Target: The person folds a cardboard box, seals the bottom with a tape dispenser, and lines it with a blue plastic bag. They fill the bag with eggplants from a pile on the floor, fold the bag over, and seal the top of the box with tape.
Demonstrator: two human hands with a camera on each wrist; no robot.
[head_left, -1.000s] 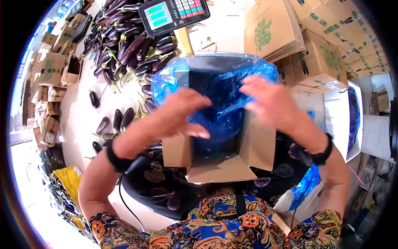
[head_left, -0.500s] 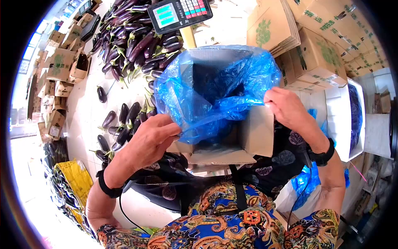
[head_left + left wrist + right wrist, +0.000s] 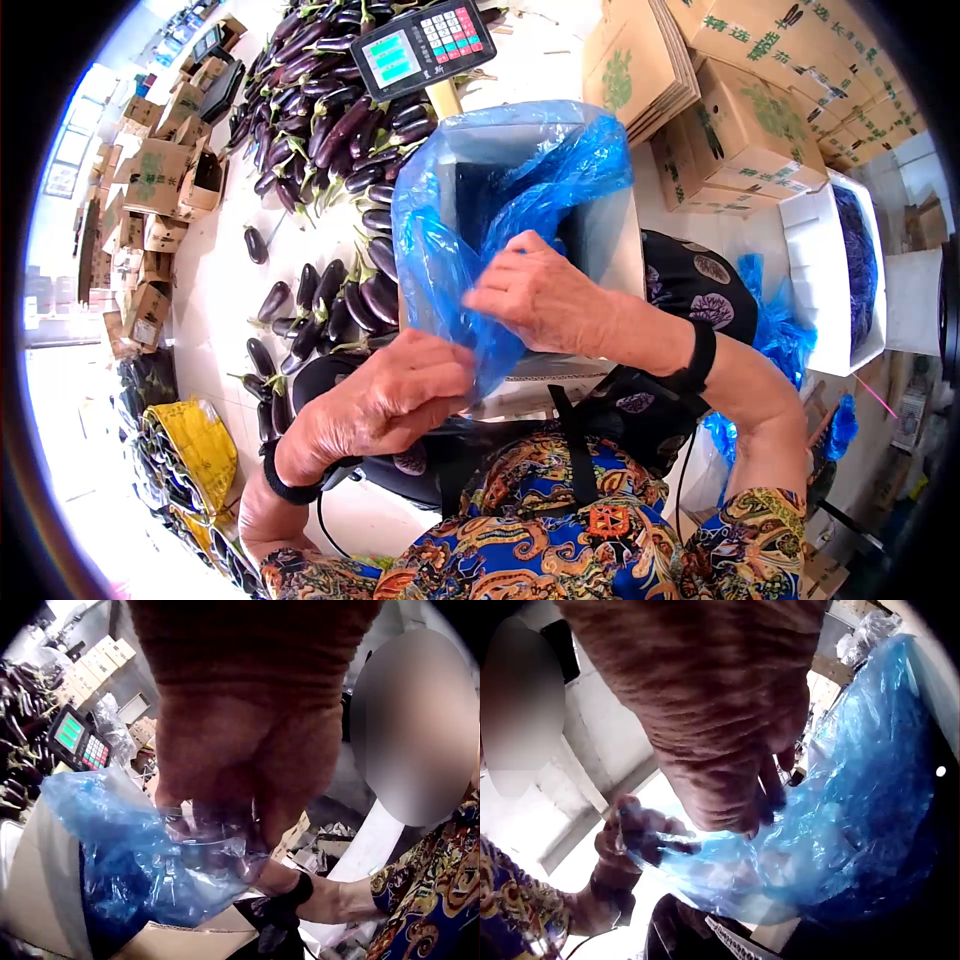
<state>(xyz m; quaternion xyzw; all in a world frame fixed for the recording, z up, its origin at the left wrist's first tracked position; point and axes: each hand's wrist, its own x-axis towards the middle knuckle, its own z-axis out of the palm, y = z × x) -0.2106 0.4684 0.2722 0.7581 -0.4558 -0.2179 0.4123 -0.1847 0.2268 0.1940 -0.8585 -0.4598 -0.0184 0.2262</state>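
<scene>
A blue plastic bag (image 3: 430, 225) lines an open cardboard box (image 3: 618, 235) standing between the person's knees. My left hand (image 3: 395, 395) grips the bag's near edge at the box's near left corner, pulling the film taut. My right hand (image 3: 545, 300) has crossed over the box opening and pinches a fold of the same bag just above and right of the left hand. In the right wrist view the film (image 3: 840, 825) stretches between both hands. The left wrist view shows the bag (image 3: 142, 862) bunched inside the box, with the left fingertips partly behind clear film.
A large heap of eggplants (image 3: 320, 120) lies on the floor at the back left, with loose ones (image 3: 325, 300) beside the box. A scale display (image 3: 425, 48) stands behind it. Stacked cartons (image 3: 750, 130) and a white foam box (image 3: 835, 270) are at the right.
Both hands have taken hold of the bag's edge. The right hand has moved left across the box toward the left hand, drawing the bag's right side over; the left hand has come lower and nearer.
</scene>
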